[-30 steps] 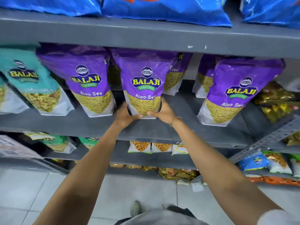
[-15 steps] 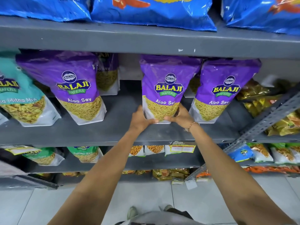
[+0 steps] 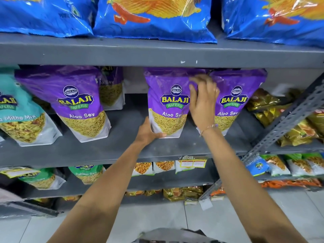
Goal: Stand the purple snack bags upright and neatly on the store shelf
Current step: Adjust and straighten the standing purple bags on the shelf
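Three purple Balaji Aloo Sev bags stand along the front of the grey middle shelf (image 3: pixel 114 148). The middle purple bag (image 3: pixel 166 106) stands upright; my left hand (image 3: pixel 148 132) grips its lower left corner at the base. My right hand (image 3: pixel 203 102) lies with fingers spread on its upper right side, in the gap beside the right purple bag (image 3: pixel 235 102), which it touches. The left purple bag (image 3: pixel 77 102) leans a little to the left. Another purple bag (image 3: pixel 112 90) stands further back, partly hidden.
A teal Mitha Mix bag (image 3: pixel 21 120) stands at far left. Blue chip bags (image 3: pixel 154 16) fill the shelf above. Gold packets (image 3: pixel 273 109) lie at right beyond a slanted metal upright (image 3: pixel 287 120). Lower shelves hold smaller snack packs (image 3: pixel 164 167). A wide gap separates the left and middle bags.
The middle bag slid right until it stands against the right bag. My right hand left the bag's base and rose to its upper right side. My left hand stays at the base.
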Action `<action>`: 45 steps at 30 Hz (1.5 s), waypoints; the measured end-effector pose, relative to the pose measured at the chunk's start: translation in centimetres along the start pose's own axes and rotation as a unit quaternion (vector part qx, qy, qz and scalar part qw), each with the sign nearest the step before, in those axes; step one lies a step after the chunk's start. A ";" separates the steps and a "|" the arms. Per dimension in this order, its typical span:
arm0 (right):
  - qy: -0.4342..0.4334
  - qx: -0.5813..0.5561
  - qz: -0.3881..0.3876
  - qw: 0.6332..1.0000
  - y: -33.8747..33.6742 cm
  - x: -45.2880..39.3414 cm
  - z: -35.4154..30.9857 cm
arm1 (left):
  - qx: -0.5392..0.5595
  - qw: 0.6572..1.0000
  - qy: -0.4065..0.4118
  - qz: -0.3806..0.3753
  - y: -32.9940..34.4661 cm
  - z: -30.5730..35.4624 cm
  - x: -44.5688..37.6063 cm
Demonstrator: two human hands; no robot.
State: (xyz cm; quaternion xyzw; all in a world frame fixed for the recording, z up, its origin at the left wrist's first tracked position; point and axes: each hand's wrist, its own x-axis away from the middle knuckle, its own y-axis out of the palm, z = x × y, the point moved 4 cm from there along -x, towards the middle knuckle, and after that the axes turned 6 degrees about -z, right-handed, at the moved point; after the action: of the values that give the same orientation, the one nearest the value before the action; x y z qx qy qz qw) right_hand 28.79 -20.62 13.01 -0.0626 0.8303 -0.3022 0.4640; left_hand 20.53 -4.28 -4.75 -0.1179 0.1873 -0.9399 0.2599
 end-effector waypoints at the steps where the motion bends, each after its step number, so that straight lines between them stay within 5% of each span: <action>1: 0.014 0.042 -0.043 0.998 0.1 -1.8 0.4 | 0.002 1.000 -0.002 0.003 -0.1 0.0 -0.1; 4: 0.033 0.135 -0.165 0.977 0.7 -4.9 2.0 | 0.000 1.000 -0.004 0.005 -0.2 -0.2 -0.1; 15: 0.030 0.094 -0.124 0.987 -0.2 -6.4 2.0 | -0.004 1.000 0.002 0.007 0.2 0.1 -0.1; 24: -0.059 0.030 -0.276 0.959 2.5 -6.6 -1.7 | -0.013 1.000 -0.002 -0.004 0.0 0.3 -0.4; 29: -0.024 0.034 -0.153 0.987 3.4 -7.4 -3.2 | -0.011 1.000 -0.002 0.005 -0.1 0.2 -0.2; 33: 0.012 0.024 -0.132 0.991 3.5 -7.6 -2.8 | -0.003 1.000 0.003 0.008 -0.2 0.0 -0.2; 38: -0.050 0.019 -0.148 0.988 3.2 -7.0 -3.7 | -0.003 1.000 -0.004 -0.012 0.0 -0.1 -0.2; 43: -0.142 -0.006 -0.009 0.990 3.3 -1.2 -6.5 | 0.041 0.999 0.019 0.021 -1.2 -0.4 1.2; 45: -0.164 -0.092 -0.063 0.980 5.3 2.2 -7.9 | 0.093 0.993 0.021 0.068 -2.8 -1.0 2.5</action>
State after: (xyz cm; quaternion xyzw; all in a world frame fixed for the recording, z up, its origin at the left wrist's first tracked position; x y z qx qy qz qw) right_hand 22.05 -13.65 11.47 -0.2065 0.7613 -0.2388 0.5664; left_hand 16.88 -3.04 -4.22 -0.0601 0.1120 -0.9357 0.3292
